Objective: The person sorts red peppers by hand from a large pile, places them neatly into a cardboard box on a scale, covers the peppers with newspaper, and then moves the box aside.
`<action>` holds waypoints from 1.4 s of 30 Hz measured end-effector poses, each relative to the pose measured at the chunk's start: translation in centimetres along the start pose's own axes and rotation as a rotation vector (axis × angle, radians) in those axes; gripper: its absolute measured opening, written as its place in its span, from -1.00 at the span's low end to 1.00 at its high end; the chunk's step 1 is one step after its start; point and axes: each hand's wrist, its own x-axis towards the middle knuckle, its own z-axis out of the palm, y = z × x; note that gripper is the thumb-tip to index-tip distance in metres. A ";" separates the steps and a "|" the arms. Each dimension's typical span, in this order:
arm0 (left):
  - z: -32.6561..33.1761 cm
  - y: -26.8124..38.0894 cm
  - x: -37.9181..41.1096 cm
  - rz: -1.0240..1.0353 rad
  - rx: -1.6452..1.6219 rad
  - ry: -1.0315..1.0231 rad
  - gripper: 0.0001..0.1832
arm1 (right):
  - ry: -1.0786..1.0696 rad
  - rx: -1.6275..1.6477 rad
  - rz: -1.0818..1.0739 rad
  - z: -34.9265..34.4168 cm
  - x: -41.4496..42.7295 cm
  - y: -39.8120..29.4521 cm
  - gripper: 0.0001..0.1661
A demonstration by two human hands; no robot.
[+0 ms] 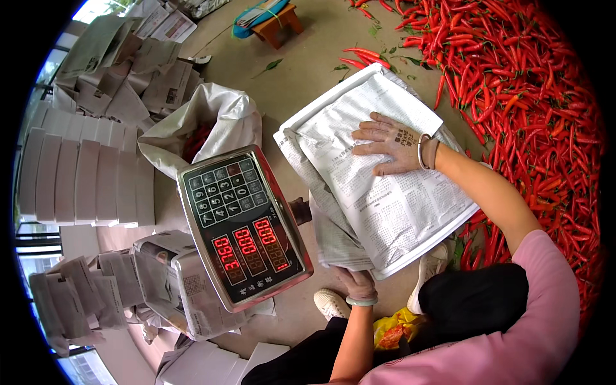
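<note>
A white foam box [423, 245] lies in front of me, covered with printed newspaper [399, 202]. My right hand [392, 144], in a thin glove bearing writing, presses flat on the paper with its fingers spread. My left hand [358, 285], also gloved, is at the near left corner and grips the newspaper's folded edge. Its fingertips are partly hidden under the paper. More newspaper hangs over the box's left side. Left of the box stands an electronic scale's display and keypad [245, 228], with lit red digits. The box's contents and what supports it are hidden.
Red chili peppers [519, 106] are heaped along the right. A white woven sack [231, 110] holding peppers stands behind the scale. Stacked white foam boxes [86, 178], newspaper piles [159, 72] and a newspaper-lined box [178, 284] line the left. A wooden stool [279, 26] stands farther off.
</note>
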 end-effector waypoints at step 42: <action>20.3 10.8 11.4 0.589 0.660 -0.553 -0.50 | 0.272 0.265 0.027 -4.5 -5.7 0.4 -0.61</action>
